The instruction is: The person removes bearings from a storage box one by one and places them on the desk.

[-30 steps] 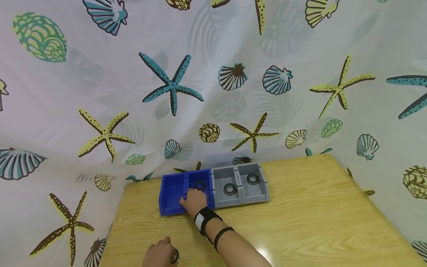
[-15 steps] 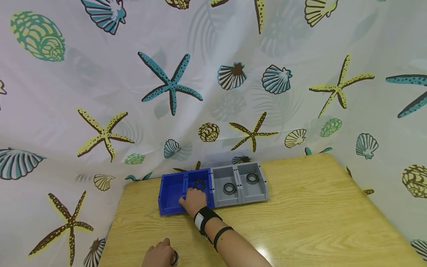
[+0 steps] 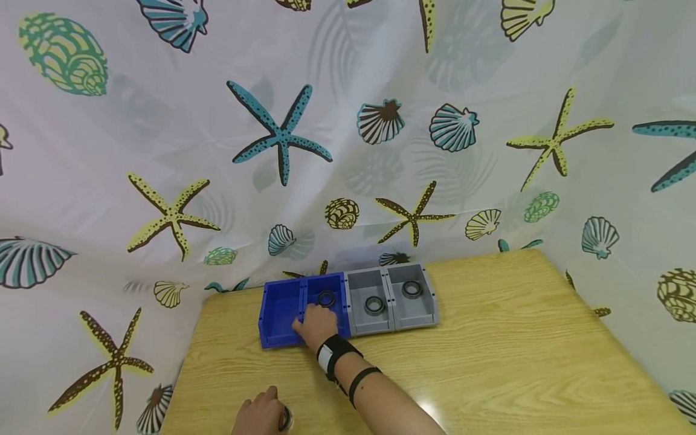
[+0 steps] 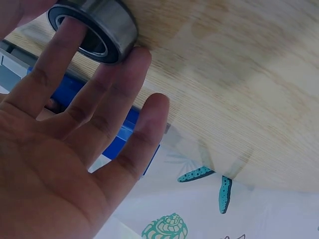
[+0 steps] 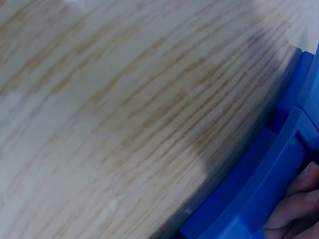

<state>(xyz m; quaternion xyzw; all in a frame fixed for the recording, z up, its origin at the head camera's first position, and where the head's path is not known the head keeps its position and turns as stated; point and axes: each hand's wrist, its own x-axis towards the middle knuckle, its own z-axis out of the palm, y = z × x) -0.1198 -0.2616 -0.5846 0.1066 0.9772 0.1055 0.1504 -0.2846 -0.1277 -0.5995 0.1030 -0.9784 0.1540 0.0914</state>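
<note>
Near the table's front edge, my left hand [image 3: 258,412] holds a ball bearing [image 4: 117,25]. The left wrist view shows the index fingertip at the bearing's bore and another fingertip against its steel outer ring; the other fingers extend loosely. My right hand [image 3: 318,326] reaches into the second blue bin [image 3: 339,296], its thumb by the divider. Its fingers [image 5: 294,211] look curled behind the bin's front wall in the right wrist view, and what they hold, if anything, is hidden. Just behind that hand a dark-sealed bearing [image 3: 319,298] lies in the same bin.
The leftmost blue bin [image 3: 280,317] has no bearing visible. Two grey bins [image 3: 375,328] adjoin on the right, with one bearing [image 3: 368,306] and another bearing [image 3: 405,290] inside. Behind the wooden table [image 3: 505,338] hangs a shell-patterned cloth [image 3: 462,60].
</note>
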